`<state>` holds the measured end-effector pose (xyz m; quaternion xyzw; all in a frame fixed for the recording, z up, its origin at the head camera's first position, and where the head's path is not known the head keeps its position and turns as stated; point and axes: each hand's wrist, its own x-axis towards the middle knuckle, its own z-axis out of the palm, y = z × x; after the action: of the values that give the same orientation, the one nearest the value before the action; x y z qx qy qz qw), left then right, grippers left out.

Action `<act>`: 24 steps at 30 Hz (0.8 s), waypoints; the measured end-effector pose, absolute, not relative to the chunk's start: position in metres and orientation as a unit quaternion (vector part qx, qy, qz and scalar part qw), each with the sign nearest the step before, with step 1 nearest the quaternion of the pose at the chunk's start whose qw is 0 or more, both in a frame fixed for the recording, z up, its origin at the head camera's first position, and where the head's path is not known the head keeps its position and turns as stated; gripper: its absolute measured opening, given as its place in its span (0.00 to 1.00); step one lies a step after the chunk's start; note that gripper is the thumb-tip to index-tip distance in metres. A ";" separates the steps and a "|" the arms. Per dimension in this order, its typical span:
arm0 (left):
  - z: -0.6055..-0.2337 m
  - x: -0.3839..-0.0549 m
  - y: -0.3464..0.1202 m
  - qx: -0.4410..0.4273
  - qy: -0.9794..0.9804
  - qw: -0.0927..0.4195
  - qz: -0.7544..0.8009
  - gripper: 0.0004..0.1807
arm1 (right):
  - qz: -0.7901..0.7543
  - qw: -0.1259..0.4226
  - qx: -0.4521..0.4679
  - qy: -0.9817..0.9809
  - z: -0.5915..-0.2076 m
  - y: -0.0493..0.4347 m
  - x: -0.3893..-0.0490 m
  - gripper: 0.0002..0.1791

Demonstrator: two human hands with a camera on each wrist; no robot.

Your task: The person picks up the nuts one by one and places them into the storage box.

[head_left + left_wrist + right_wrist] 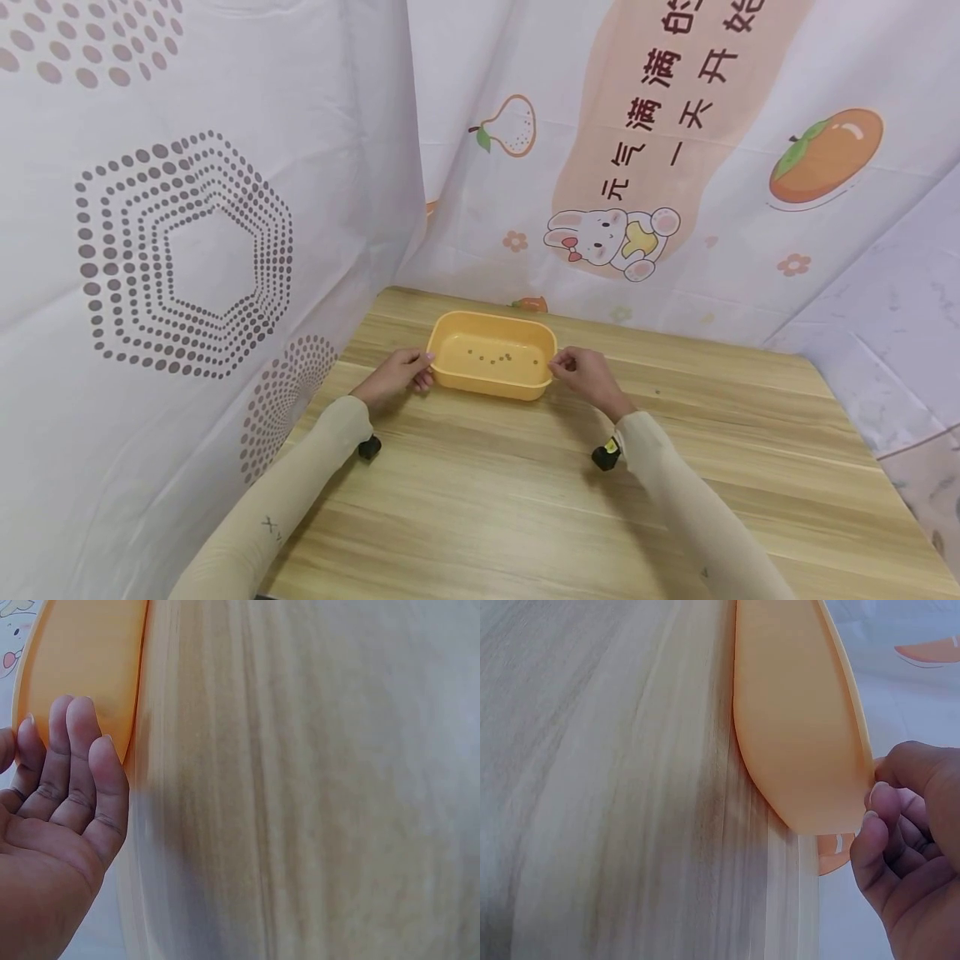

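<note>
A shallow yellow-orange plastic basin (487,387) with rounded corners sits toward the back of the wooden table. Several tiny dark round bits (507,357) lie scattered on its floor, too small to identify. My left hand (397,375) pinches the rim at the left end, thumb on top. In the left wrist view its other fingers (81,724) extend along the outer wall of the basin (90,645). At the opposite end my right hand (588,377) pinches the rim between thumb and index finger. The right wrist view shows its remaining fingers (870,847) curled beside the basin wall (802,735).
A tiny dark speck (657,391) lies on the wooden table (487,492) right of the basin. White printed curtains (480,208) hang along the back and left edges. Black wrist cameras (606,454) sit below both cuffs.
</note>
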<state>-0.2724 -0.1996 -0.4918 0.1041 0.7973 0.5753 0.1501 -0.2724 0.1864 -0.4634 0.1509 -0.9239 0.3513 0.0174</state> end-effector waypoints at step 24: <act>-0.493 -0.274 -0.199 0.110 0.794 0.147 0.580 0.21 | 0.365 0.029 0.181 -0.913 -0.467 0.190 -0.269 0.06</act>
<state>-0.2743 -0.1991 -0.4928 0.1101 0.7938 0.5799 0.1466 -0.2691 0.1896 -0.4672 0.1814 -0.9127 0.3650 0.0294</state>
